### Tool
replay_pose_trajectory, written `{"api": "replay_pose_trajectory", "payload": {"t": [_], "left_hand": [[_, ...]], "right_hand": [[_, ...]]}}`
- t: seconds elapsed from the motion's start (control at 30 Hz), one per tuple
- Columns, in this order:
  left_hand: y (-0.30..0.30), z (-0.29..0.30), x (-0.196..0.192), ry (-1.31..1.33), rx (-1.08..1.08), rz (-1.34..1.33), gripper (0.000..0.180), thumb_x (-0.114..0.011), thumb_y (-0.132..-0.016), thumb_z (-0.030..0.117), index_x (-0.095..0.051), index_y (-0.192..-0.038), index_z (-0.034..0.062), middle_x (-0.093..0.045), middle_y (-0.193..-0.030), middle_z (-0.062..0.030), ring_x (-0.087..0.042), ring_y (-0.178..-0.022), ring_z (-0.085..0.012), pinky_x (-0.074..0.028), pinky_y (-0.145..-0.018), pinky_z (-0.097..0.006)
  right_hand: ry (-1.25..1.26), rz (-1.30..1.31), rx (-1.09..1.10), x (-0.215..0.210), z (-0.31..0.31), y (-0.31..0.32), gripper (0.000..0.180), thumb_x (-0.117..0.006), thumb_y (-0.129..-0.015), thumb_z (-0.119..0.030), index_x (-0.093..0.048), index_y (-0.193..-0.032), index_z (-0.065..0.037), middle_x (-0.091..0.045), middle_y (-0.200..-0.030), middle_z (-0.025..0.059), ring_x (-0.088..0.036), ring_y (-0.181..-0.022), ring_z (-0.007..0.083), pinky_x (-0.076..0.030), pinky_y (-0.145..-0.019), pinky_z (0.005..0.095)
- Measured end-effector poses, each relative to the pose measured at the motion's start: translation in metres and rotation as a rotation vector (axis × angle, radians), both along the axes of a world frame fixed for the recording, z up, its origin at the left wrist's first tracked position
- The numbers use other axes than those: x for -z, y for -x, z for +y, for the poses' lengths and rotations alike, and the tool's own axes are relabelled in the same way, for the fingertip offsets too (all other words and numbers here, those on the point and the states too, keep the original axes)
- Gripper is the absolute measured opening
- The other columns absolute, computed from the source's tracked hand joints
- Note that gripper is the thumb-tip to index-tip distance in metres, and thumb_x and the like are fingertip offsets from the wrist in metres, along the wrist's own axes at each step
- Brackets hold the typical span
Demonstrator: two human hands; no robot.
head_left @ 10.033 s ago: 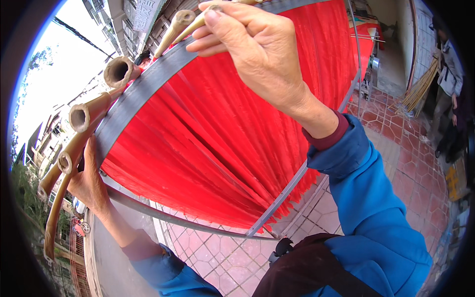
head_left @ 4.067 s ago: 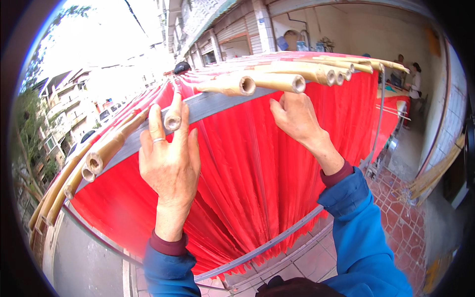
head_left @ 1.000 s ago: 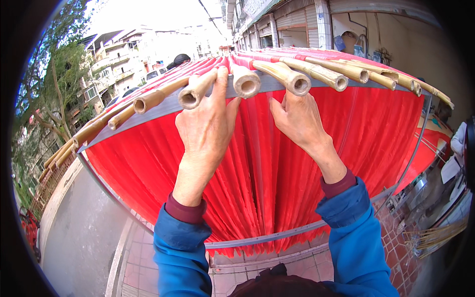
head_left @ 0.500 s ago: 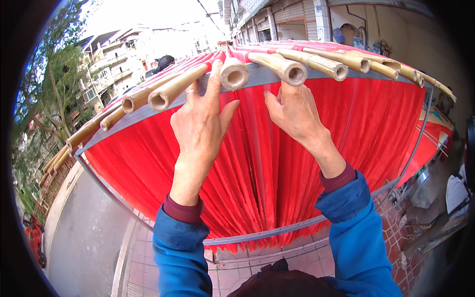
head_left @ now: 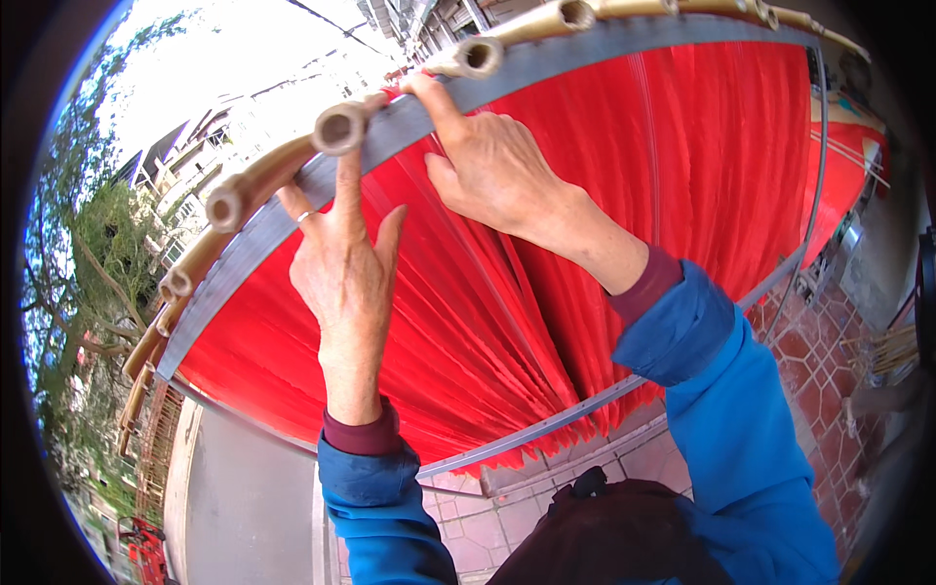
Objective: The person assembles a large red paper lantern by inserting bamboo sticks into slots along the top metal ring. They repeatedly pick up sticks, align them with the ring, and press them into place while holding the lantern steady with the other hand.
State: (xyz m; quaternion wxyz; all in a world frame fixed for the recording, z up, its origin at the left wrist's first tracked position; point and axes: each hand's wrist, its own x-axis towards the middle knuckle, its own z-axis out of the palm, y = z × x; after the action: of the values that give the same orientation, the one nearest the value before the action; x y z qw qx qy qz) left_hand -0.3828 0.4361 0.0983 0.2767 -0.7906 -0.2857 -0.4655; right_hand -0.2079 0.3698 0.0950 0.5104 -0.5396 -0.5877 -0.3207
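Note:
My left hand (head_left: 341,268), a ring on one finger, reaches up to the grey metal rail with its fingers spread and thumb apart. Its index finger goes up behind the end of a bamboo pole (head_left: 340,130). My right hand (head_left: 502,175) lays a stretched index finger over the rail (head_left: 575,57), just left of another bamboo pole (head_left: 479,58). That hand's thumb stands apart, while its other fingers are mostly hidden. Below the rail, red cloth (head_left: 604,195) hangs in many long folds.
More bamboo poles (head_left: 225,209) rest along the curved rail on both sides. A lower metal bar (head_left: 546,422) runs under the cloth's bottom edge. Paving tiles (head_left: 468,546) and a grey road (head_left: 249,497) lie below. Trees (head_left: 107,273) stand at the left.
The view has tilted and turned. My right hand has gone from under one pole to the rail on its left. My left index finger is now behind the neighbouring pole's end.

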Motion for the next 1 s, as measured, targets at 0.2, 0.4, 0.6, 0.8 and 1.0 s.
{"api": "replay_pose_trajectory", "payload": {"t": [0.2,0.4,0.6,0.8,1.0], "left_hand": [[-0.002,0.0,-0.003,-0.119,-0.056,0.003,0.096,-0.086,-0.081,0.033,-0.033,-0.161,0.037,-0.041,-0.15,-0.0378,-0.072,-0.069,-0.0321,-0.056,-0.054,-0.035],[0.001,0.006,-0.004,-0.171,-0.131,0.012,0.097,-0.085,-0.082,0.039,-0.029,-0.161,0.043,-0.048,-0.146,-0.0351,-0.073,-0.07,-0.0317,-0.056,-0.054,-0.033],[0.005,0.013,-0.004,-0.249,-0.167,0.037,0.093,-0.081,-0.085,0.044,-0.029,-0.161,0.0438,-0.05,-0.144,-0.0345,-0.075,-0.073,-0.0329,-0.056,-0.053,-0.033],[0.007,0.015,-0.007,-0.317,-0.142,0.063,0.091,-0.08,-0.086,0.046,-0.03,-0.161,0.0435,-0.051,-0.144,-0.0339,-0.075,-0.073,-0.0316,-0.056,-0.052,-0.033],[0.011,0.022,-0.007,-0.299,-0.133,0.067,0.092,-0.082,-0.084,0.047,-0.031,-0.161,0.0422,-0.049,-0.146,-0.0332,-0.074,-0.069,-0.0284,-0.055,-0.05,-0.031]], "right_hand": [[-0.013,0.004,-0.024,-0.003,-0.001,0.001,0.068,-0.061,-0.083,-0.001,-0.035,-0.146,-0.002,-0.058,-0.056,0.0201,-0.063,-0.053,0.0412,-0.05,-0.05,0.0522],[-0.042,-0.025,0.018,-0.003,0.006,-0.001,0.069,-0.063,-0.083,-0.003,-0.035,-0.146,-0.004,-0.06,-0.058,0.0209,-0.065,-0.056,0.0419,-0.053,-0.052,0.0524],[0.0,-0.063,0.016,-0.005,0.013,-0.006,0.053,-0.056,-0.089,-0.001,-0.04,-0.139,0.008,-0.066,-0.069,0.0255,-0.069,-0.062,0.04,-0.053,-0.054,0.0511],[-0.051,-0.063,-0.05,-0.008,0.007,-0.008,0.068,-0.053,-0.083,-0.001,-0.027,-0.145,0.011,-0.062,-0.069,0.0344,-0.062,-0.066,0.0547,-0.047,-0.061,0.0662],[-0.057,-0.072,-0.058,-0.007,0.007,-0.009,0.067,-0.053,-0.084,-0.001,-0.028,-0.145,0.01,-0.062,-0.069,0.0337,-0.062,-0.065,0.0535,-0.048,-0.062,0.0654]]}}
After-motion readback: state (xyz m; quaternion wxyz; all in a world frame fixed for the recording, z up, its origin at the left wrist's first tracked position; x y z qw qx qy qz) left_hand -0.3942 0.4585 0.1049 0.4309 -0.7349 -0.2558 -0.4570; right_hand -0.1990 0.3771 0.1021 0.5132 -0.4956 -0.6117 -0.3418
